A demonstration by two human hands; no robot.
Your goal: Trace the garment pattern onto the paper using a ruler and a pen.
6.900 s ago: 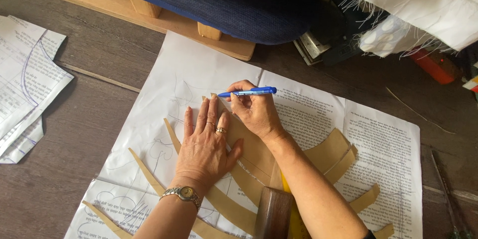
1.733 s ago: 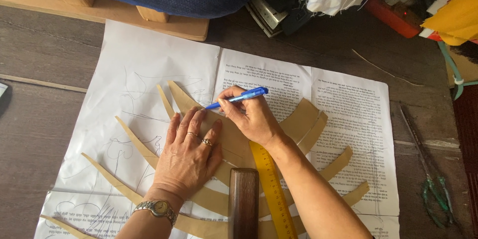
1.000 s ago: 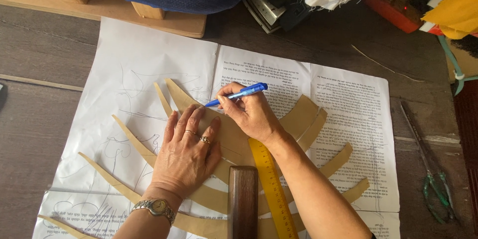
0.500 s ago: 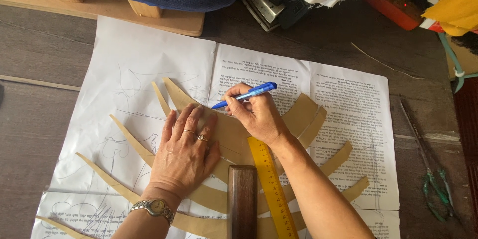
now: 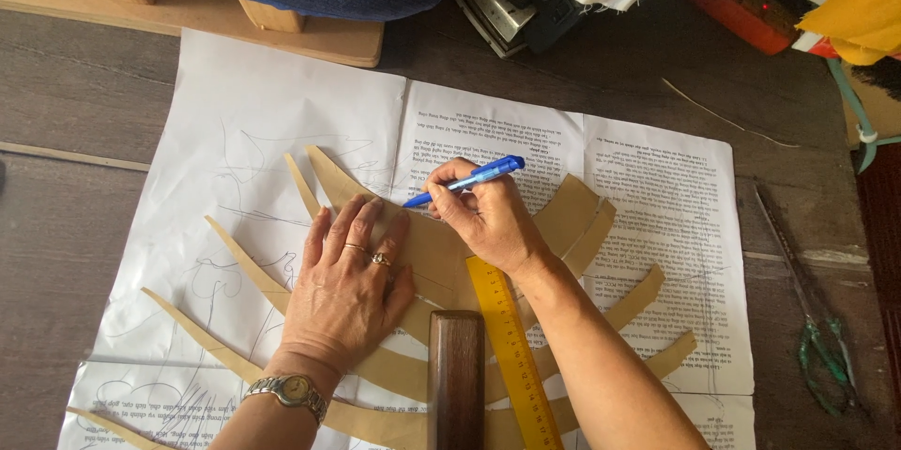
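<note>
Pen pinched in right hand, long axis slanting down-left, tip touching curved tan pattern piece just beyond left hand, spread flat pressing that piece onto paper.

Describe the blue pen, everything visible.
The blue pen is a slim plastic ballpoint, bright blue, with a clip at its upper end. It lies slanted, tip down-left, back end up-right. The right hand grips it between thumb and fingers near the lower half. Its tip meets the upper edge of a tan curved paper pattern, over white printed sheets. The left hand is close by but not touching it.
</note>
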